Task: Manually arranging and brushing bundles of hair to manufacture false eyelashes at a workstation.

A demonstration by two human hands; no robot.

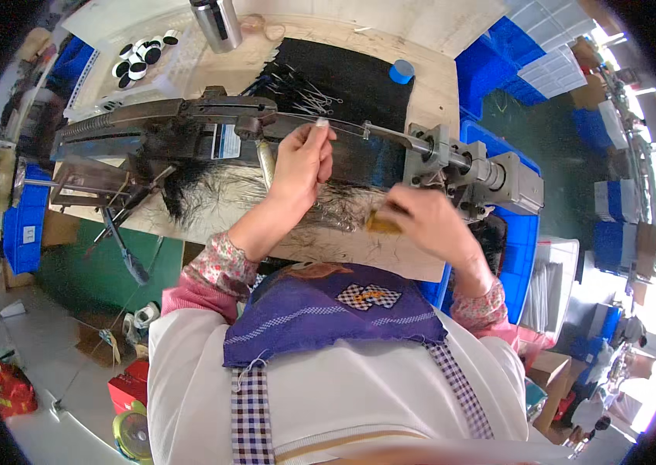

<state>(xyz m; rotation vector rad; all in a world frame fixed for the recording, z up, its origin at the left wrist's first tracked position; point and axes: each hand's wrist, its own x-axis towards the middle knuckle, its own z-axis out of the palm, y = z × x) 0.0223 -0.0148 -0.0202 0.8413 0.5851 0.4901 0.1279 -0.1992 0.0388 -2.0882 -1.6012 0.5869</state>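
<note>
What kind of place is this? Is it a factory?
Probably a small workshop where hair is worked: a metal bench machine holds dark hair strands on a wooden worktable, with blue storage bins around.

Steel flask (216, 23) — blue tape roll (401, 71).

The tabletop (436, 85) is pale wood, and a black cloth (351, 77) lies on it with thin silver pins (305, 91). A bright blue tape roll (401, 71) sits at the cloth's edge. The machine (188, 132) is dark grey with a lighter grey motor block (498, 182). The hair (212, 186) below it is black. The right hand (432, 225) holds a yellowish-brown thing (382, 223), perhaps a comb, blurred. The sleeves (216, 267) are pink with small flowers. The lap cloth (328, 314) is purple with a checked patch. The bins (491, 62) are blue.
</note>
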